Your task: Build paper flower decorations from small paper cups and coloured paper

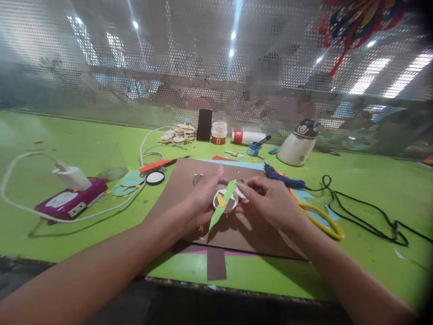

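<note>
My left hand [194, 201] is closed around the edge of a small round white-rimmed disc [216, 201], thumb pointing up and away from me. Across the disc's dark face lies a slim green paper cutout [231, 188], shaped like a bird, with a yellow piece [221, 200] on it. My right hand [267, 192] is at the disc's right side, thumb and forefinger pinched together; whatever they hold is too small to name. Both hands are above a brown board [172, 198]. A dark brown paper strip [216, 264] sticks out at the board's near edge.
A blue glue gun [282, 177] and yellow tape ring [324, 225] lie right, with black cable trailing. Leftward are an orange cutter [155, 165], round black-rimmed piece [155, 177] and purple power strip [72, 198]. Behind stand stacked discs [179, 133], a phone [204, 125] and white kettle [297, 144].
</note>
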A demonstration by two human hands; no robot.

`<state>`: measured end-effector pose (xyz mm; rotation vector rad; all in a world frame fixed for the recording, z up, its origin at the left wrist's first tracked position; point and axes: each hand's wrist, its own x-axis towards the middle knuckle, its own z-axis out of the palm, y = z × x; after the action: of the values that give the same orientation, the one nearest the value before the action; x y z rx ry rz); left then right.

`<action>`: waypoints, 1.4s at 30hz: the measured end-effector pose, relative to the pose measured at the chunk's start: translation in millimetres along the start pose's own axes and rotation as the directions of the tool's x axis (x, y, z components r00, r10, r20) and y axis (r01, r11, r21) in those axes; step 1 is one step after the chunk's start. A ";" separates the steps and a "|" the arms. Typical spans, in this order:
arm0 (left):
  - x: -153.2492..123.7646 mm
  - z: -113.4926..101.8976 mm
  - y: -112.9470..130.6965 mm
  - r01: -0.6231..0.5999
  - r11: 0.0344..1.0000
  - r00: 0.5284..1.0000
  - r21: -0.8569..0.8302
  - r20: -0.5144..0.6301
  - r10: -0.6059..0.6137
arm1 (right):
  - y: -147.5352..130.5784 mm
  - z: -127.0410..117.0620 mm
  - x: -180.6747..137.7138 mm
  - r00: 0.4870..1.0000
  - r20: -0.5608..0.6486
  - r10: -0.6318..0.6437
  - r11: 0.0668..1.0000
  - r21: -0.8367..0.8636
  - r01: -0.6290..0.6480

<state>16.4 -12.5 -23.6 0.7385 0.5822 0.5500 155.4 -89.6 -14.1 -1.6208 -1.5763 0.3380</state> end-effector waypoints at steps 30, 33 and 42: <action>-12.9 1.9 -2.1 0.002 0.964 0.976 0.265 0.208 -0.059 | 1.2 0.6 6.3 0.981 -0.138 -0.138 0.951 -0.296 0.093; -13.4 2.6 -2.1 0.015 0.958 0.983 0.287 0.172 -0.067 | 2.4 0.5 6.7 0.984 -0.113 -0.140 0.942 -0.321 0.098; -12.3 3.1 1.5 0.063 0.967 0.976 0.245 0.188 -0.111 | 4.9 3.0 6.6 0.982 -0.059 -0.178 0.915 -0.376 0.143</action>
<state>9.3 -20.9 -17.1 0.9788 0.4945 0.3206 157.9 -81.8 -17.1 -1.7406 -1.7644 -0.1329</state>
